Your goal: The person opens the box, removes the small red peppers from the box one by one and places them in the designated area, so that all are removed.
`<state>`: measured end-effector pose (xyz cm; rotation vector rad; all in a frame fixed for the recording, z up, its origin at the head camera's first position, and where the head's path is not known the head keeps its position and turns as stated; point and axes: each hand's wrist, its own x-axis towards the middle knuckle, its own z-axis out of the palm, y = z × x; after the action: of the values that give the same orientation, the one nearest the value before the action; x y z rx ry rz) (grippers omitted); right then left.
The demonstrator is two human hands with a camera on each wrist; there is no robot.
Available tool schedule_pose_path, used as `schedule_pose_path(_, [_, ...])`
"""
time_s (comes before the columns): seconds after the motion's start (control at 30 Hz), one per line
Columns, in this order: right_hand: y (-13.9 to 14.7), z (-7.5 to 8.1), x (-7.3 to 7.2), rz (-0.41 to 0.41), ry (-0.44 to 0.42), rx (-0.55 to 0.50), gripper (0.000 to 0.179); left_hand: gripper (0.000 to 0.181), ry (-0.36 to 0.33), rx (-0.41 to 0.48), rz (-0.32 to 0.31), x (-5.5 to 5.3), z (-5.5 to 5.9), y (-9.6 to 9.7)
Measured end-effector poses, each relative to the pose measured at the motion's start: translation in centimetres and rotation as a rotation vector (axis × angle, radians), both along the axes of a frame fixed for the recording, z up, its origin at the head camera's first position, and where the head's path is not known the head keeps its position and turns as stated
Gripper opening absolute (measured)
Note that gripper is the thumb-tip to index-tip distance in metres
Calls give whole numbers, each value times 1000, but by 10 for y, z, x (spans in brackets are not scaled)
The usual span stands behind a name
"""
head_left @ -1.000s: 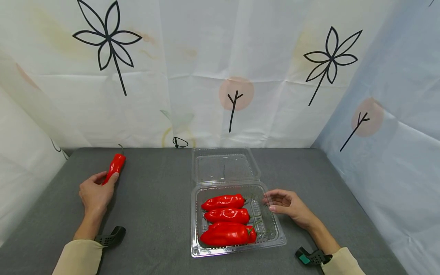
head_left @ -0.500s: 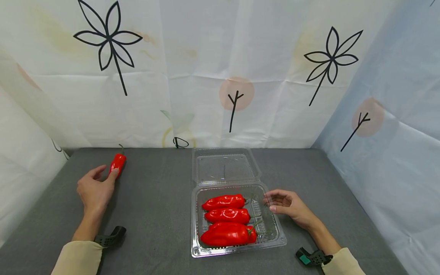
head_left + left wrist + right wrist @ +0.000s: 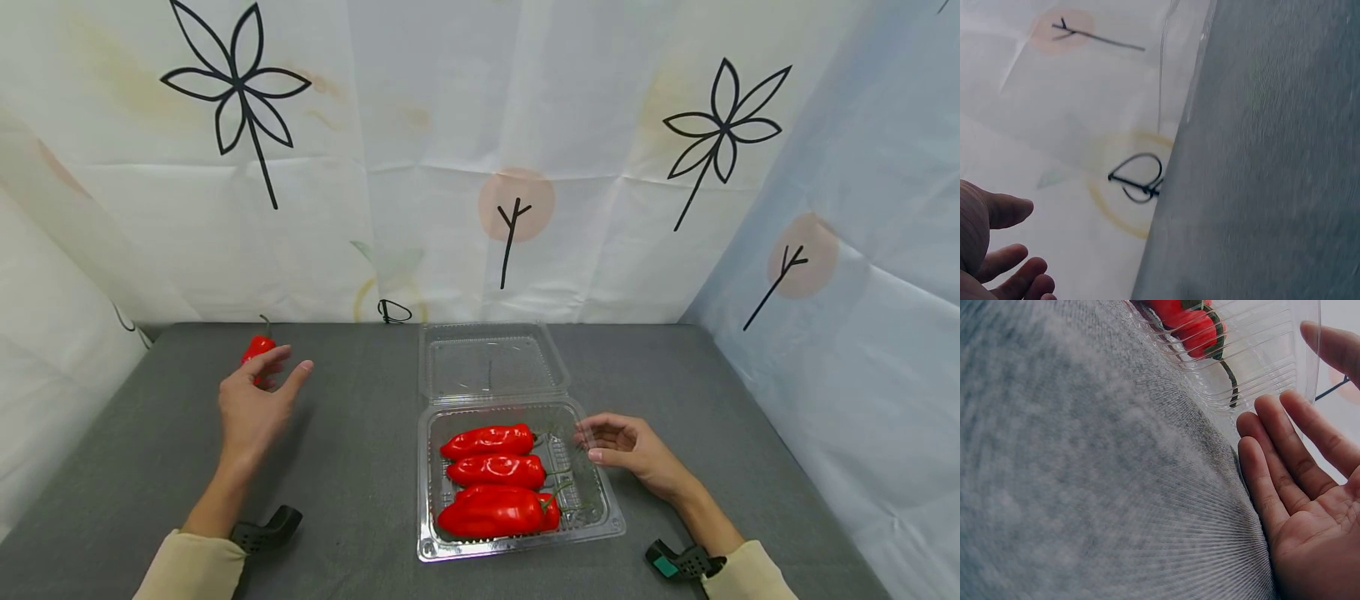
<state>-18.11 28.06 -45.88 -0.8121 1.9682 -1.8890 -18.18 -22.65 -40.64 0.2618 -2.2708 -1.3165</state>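
Observation:
My left hand is off the red pepper at the back left of the table and partly covers it in the head view. In the left wrist view the fingers and thumb stand apart with nothing between them. A clear plastic clamshell container lies opened out at the centre, several red peppers side by side in its base. At its right side my right hand rests, its fingers nearly straight against the wall, as the right wrist view shows; the thumb is near the rim.
The container's lid lies folded back toward the rear of the grey table. White printed cloth hangs behind the table and along both sides. A dark band is on each wrist.
My left hand has let go of the red pepper and moved right, its fingers spreading. The pepper stays at the back left. My right hand and the container have not moved.

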Motion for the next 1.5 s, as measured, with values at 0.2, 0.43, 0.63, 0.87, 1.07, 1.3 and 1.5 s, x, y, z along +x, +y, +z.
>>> schedule_pose_path(0.2, [0, 0, 1, -11, -3, 7, 35, 43, 6, -3, -160, 6, 5, 21])
schedule_pose_path(0.43, [0, -1, 0, 3, 1, -16, 35, 38, 67, -6, -318, 14, 4, 45])
schedule_pose_path(0.63, [1, -2, 0, 18, 9, -41, 35, 40, 69, -28, -411, 21, 3, 67])
schedule_pose_path(0.87, [1, -3, -1, 27, 20, -60, 35, 40, 77, -35, -519, 29, 1, 87])
schedule_pose_path(1.07, [2, -4, -1, 32, 22, -61, 35, 40, 87, -30, -637, 37, 1, 101])
schedule_pose_path(1.3, [2, -5, -2, 31, 20, -56, 36, 38, 16, -40, -844, 47, -6, 115])
schedule_pose_path(1.5, [2, -5, -2, 27, 14, -52, 35, 41, -13, -58, -983, 54, -12, 126])
